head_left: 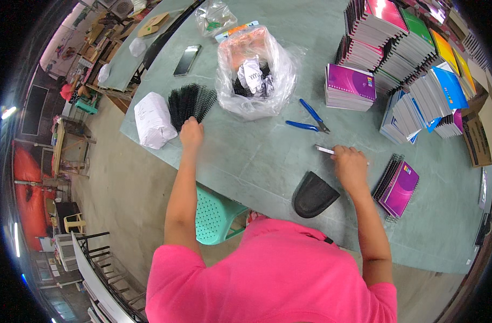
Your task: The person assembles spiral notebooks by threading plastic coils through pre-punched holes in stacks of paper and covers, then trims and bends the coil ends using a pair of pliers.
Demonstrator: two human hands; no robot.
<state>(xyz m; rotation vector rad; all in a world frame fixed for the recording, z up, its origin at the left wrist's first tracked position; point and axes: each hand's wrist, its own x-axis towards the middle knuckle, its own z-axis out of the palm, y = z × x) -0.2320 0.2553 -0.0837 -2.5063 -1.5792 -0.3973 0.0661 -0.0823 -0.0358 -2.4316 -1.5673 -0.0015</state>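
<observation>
My left hand (192, 133) is closed at the near end of a fanned bundle of black spiral binding coils (187, 103) on the left of the table. Beside the coils, on their left, lies a white paper-wrapped bundle (155, 119). My right hand (350, 166) grips a slim whitish stick-like tool (325, 149) with a dark tip; its exact kind is too small to tell. Blue-handled pliers (312, 116) lie beyond that hand. A black rounded pad (315, 195) rests to its near left. Purple spiral notebooks (401, 185) are stacked to its right.
A clear plastic bag (255, 72) holding black coils and crumpled paper stands mid-table. Tall stacks of coloured notebooks (399, 46) fill the far right, with a purple stack (350, 88) beside them. A phone (187, 60) lies far left. A green stool (216, 215) stands by the near edge.
</observation>
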